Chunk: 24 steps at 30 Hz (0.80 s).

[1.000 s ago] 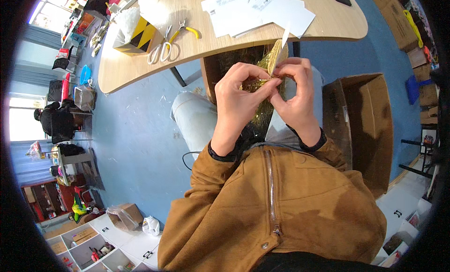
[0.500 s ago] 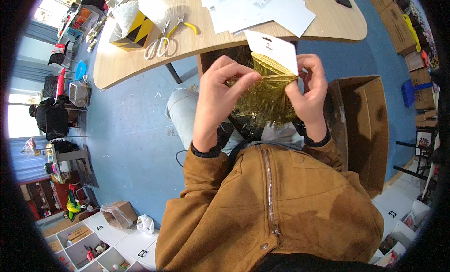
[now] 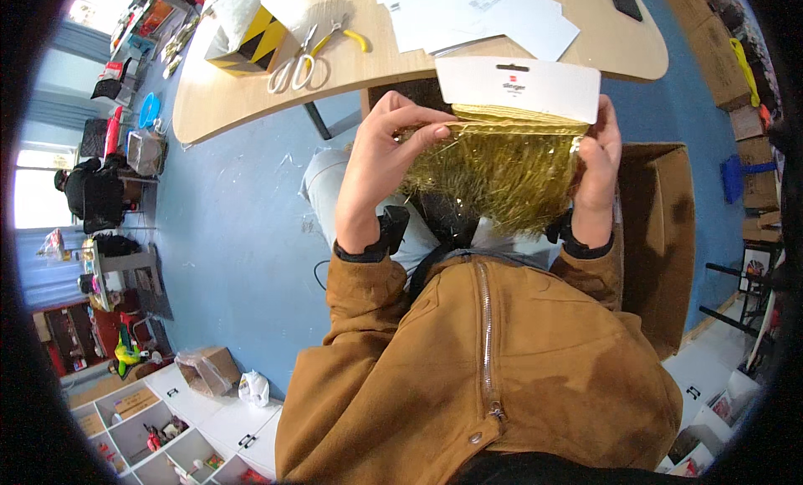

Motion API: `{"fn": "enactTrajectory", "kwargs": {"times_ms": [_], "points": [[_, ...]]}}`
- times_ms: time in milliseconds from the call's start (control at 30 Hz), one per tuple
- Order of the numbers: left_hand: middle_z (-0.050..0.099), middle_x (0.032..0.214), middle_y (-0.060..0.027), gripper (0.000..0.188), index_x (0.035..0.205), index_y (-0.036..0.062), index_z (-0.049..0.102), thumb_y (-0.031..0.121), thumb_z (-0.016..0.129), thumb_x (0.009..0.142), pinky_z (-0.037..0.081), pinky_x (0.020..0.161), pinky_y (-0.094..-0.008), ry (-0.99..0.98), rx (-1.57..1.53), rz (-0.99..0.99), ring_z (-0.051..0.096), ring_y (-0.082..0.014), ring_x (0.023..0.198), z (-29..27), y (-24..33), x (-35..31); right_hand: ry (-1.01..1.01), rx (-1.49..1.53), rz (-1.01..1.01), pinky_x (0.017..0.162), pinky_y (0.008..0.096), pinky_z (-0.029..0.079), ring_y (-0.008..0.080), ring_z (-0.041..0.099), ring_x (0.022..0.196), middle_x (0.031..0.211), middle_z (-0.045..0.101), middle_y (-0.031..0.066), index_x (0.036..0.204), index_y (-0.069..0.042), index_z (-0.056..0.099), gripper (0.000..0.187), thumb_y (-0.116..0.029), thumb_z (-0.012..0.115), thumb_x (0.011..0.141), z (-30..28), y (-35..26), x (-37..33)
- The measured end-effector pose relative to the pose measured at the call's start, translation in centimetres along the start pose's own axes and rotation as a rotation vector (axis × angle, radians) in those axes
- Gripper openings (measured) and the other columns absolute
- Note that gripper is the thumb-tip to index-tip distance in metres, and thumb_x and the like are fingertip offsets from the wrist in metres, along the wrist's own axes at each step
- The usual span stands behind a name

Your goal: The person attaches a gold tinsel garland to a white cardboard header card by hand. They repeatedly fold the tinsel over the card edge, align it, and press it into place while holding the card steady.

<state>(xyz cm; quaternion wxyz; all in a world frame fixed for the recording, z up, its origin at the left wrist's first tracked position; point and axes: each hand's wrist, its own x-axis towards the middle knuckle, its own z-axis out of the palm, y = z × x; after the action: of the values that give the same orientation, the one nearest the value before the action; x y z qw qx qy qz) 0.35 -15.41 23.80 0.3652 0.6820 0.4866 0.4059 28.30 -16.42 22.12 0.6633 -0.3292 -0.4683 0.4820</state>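
Gold tinsel fringe (image 3: 506,180) hangs over my lap from a folded, layered gold band (image 3: 519,127). A white header card (image 3: 468,82) with a hang slot stands along the band's far side, its printed face toward me. My left hand (image 3: 368,171) is closed, pinching the left end of the band between thumb and fingers. My right hand (image 3: 598,167) grips the right end, where the card's corner and the band meet; some of its fingers are hidden behind the card. The fringe's lower ends spread loosely between my wrists.
On the wooden table (image 3: 226,109) lie white-handled scissors (image 3: 293,74), yellow-handled pliers (image 3: 355,40), white paper sheets (image 3: 468,21) and a dark phone (image 3: 626,2). A black-and-yellow striped box (image 3: 255,46) stands at its left. An open cardboard box (image 3: 657,259) sits right of my legs.
The card has swung from a slant to nearly level, its printed face now showing wide. My right hand has moved right, and the band and fringe have spread out between my hands.
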Motion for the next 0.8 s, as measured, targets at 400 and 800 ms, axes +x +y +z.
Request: {"fn": "enactTrajectory", "kwargs": {"times_ms": [400, 800], "points": [[0.06, 0.091, 0.0, 0.015, 0.091, 0.003, 0.075, 0.014, 0.084, 0.086, 0.045, 0.075, -0.026, 0.05, -0.21, -0.047, 0.053, -0.0111, 0.084, 0.3, -1.3, 0.1, 0.021, 0.138, 0.108, 0.093, 0.0304, 0.054, 0.0141, 0.061, 0.101, 0.111, 0.06, 0.005, 0.127, -0.002, 0.054, 0.056, -0.026, 0.073, 0.081, -1.0, 0.6, 0.1], [0.068, 0.088, 0.0024, 0.014, 0.09, 0.006, 0.065, 0.009, 0.078, 0.094, 0.045, 0.07, -0.0193, 0.003, -0.701, -0.135, 0.056, -0.003, 0.077, 2.7, -3.1, 0.7, 0.086, 0.308, 0.293, 0.078, 0.031, 0.064, 0.0179, 0.071, 0.094, 0.116, 0.066, 0.013, 0.134, 0.003, 0.051, 0.05, -0.021, 0.064, 0.092, -1.5, 2.0, 0.4]]}}
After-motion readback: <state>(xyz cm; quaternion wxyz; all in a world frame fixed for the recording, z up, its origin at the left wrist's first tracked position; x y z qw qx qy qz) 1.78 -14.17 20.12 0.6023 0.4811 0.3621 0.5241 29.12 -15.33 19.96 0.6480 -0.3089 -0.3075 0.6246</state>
